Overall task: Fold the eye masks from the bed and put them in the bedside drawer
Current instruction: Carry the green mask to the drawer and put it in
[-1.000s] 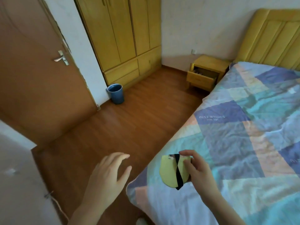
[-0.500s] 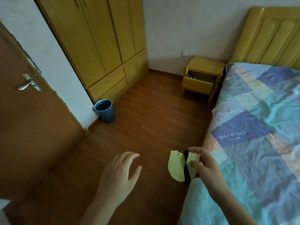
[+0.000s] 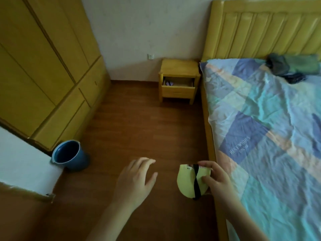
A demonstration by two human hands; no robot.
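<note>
Over wooden floor (image 3: 139, 129), right hand (image 3: 217, 181) pinches folded eye mask (image 3: 189, 183).

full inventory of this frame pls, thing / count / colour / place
eye mask: 1, pale yellow with black strap, folded, held over the floor beside the bed
bedside table: 1, yellow wood, against the wall left of the bed
drawer: 1, yellow, pulled open, small item inside
bed: 1, yellow headboard, patchwork blue-teal cover, right
clothes: 1 pile, dark green-grey, near the headboard
wardrobe: 1, yellow, left
bin: 1, blue, floor by the wardrobe
wall socket: 1, white
left hand: open, empty
right hand: fingers pinching the mask
</note>
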